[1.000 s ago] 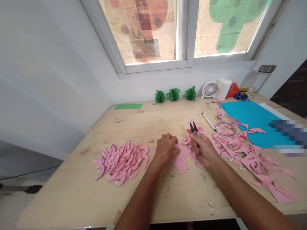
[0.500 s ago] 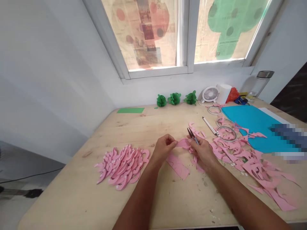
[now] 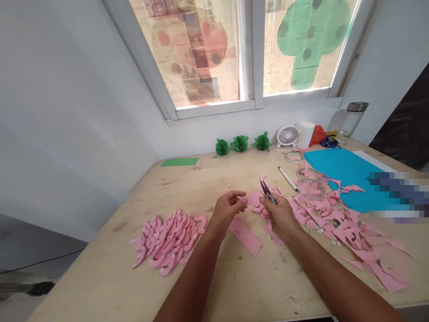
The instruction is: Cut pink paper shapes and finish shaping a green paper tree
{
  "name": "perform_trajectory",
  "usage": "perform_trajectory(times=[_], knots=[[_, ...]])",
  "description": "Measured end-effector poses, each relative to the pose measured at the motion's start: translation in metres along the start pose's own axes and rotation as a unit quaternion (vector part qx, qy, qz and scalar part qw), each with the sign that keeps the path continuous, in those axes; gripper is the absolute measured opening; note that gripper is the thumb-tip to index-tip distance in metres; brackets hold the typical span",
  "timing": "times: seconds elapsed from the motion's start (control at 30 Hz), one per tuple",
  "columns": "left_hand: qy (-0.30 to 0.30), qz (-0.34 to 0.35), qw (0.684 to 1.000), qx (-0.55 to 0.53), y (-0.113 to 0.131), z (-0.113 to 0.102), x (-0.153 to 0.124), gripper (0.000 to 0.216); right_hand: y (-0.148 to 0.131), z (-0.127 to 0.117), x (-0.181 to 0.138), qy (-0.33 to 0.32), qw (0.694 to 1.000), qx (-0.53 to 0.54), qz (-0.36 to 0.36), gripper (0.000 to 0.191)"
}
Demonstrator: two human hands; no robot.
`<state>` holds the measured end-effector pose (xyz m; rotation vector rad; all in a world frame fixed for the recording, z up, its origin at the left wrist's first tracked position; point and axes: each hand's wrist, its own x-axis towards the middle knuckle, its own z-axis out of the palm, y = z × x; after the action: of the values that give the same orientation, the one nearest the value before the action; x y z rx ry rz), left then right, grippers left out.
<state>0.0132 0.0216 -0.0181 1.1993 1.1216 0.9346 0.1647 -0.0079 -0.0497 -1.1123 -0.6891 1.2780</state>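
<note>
In the head view, a pink piece (image 3: pixel 254 198) is pinched over the tabletop (image 3: pixel 251 286) by the narrowed fingers of the left hand (image 3: pixel 229 208), while scissors (image 3: pixel 264 188) are gripped by the right hand (image 3: pixel 280 215), their handles largely covered. Parts of the pink scraps (image 3: pixel 345 231) and blue sheet (image 3: pixel 335 170) are masked by pixelation, and what is contained low in the lidded bottle (image 3: pixel 351 121) cannot be clearly made out.

No legible text. Newsprint-like sheet (image 3: pixel 182 49) in left window pane, top centre of frame: print plus pictures (a few vertical characters near the top edge, too blurry to read). Sheet in right pane (image 3: pixel 276 65), upper right: printed lines, too small to read.
</note>
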Motion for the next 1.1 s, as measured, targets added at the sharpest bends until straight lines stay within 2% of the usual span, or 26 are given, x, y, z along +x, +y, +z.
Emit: perform_trajectory(times=[0.1, 0.27, 0.37, 0.4, 0.5, 0.7, 0.9, 1.1], knots=[[-0.033, -0.003, 0.999, -0.026, 0.004, 0.004, -0.001, 0.03, -0.005, 0.002, -0.002, -0.002, 0.999, 0.032, 0.009, 0.035], [-0.091, -0.041, 0.981, -0.166, 0.0, 0.019, 0.002, 0.024, -0.006, -0.001, 0.001, 0.014, 0.997, 0.073, -0.006, 0.037], [-0.055, -0.064, 0.975, -0.207, -0.005, 0.032, 0.006, 0.025, -0.004, -0.003, 0.004, 0.018, 0.997, 0.077, -0.013, 0.039], [-0.028, -0.065, 0.973, -0.221, -0.007, 0.036, 0.007, 0.026, -0.003, -0.003, 0.004, 0.019, 0.997, 0.078, -0.014, 0.039], [0.004, -0.059, 0.968, -0.245, -0.012, 0.043, 0.011, 0.025, -0.002, -0.003, 0.006, 0.026, 0.996, 0.08, -0.02, 0.039], [0.061, -0.049, 0.951, -0.299, -0.014, 0.046, 0.018, 0.024, -0.001, -0.005, 0.006, 0.035, 0.996, 0.08, -0.032, 0.035], [0.105, -0.039, 0.928, -0.355, -0.014, 0.049, 0.021, 0.023, -0.004, -0.004, 0.004, 0.023, 0.995, 0.093, -0.023, 0.042], [0.126, -0.038, 0.907, -0.4, -0.013, 0.048, 0.024, 0.021, -0.015, 0.006, 0.004, -0.002, 0.999, 0.029, -0.031, 0.043]])
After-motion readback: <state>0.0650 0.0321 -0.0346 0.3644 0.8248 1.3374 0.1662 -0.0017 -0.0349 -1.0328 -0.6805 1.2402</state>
